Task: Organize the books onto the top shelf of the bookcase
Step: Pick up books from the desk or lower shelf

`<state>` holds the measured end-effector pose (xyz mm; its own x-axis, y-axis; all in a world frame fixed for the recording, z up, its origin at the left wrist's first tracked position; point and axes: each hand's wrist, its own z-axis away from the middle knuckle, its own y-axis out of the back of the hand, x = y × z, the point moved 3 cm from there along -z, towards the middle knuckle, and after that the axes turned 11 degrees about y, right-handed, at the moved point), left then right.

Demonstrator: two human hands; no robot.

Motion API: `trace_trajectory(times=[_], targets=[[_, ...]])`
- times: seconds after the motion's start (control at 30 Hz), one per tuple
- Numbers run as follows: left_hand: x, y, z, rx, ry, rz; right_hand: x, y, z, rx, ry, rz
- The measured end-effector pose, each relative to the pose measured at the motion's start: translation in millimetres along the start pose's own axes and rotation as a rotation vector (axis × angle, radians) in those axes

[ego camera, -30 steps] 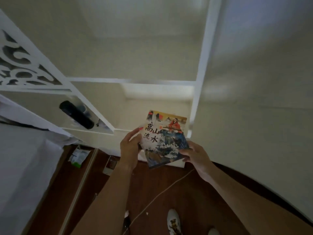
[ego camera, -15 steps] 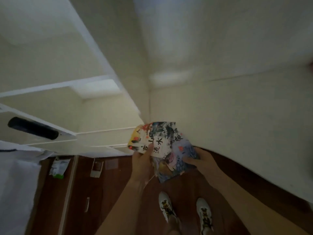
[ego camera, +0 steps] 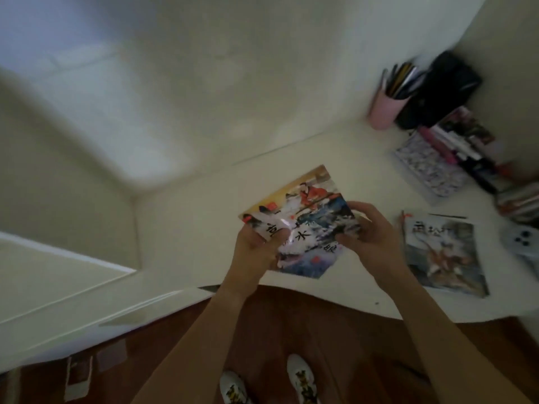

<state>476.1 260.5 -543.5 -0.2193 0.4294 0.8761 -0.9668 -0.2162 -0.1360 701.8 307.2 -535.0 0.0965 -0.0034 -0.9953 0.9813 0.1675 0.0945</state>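
Observation:
A thin picture book with a colourful painted cover and black characters is held over the white desk. My left hand grips its left edge, thumb on the cover. My right hand grips its right edge with curled fingers. A second picture book with a grey painted cover lies flat on the desk to the right. Several more books lie stacked at the back right. Only white shelf boards of the bookcase show at the lower left.
A pink cup of pens and a black bag stand at the desk's far right corner. A white game controller lies at the right edge. Below are the wooden floor and my white shoes.
The view has swung right, from the bookcase shelves to the desk. The book, held in both hands throughout, now hangs over the desk surface, and the other books have come into view.

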Motion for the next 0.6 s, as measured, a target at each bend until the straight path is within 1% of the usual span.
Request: trace_trajectory(times=[0.07,0.13,0.2,0.27,0.37,0.43,0.6], targets=[[7.1,-22.9,-12.6,-0.058,-0.044,0.041,-2.9,22.0,-3.7,0.015,0.083,0.037],[5.1,-36.4,-23.8,-0.104,-0.057,0.038,7.1,34.6,-3.6,-0.006,0.129,0.122],[-7.8,-40.0,-34.8,-0.143,-0.055,-0.017,25.5,39.3,-3.3,-0.024,0.119,0.201],[-17.6,-39.6,-43.2,-0.151,-0.051,-0.116,42.3,37.3,-4.4,0.003,0.085,0.196],[-30.6,-30.6,-53.8,-0.115,-0.01,-0.175,65.6,23.5,-5.4,0.055,-0.029,0.099],[-40.6,-28.8,-59.4,-0.104,0.034,-0.186,79.4,13.0,-5.2,0.074,-0.064,0.082],[-57.4,-37.6,-54.3,0.012,0.108,-0.12,96.1,-11.3,4.1,0.208,-0.014,0.013]])
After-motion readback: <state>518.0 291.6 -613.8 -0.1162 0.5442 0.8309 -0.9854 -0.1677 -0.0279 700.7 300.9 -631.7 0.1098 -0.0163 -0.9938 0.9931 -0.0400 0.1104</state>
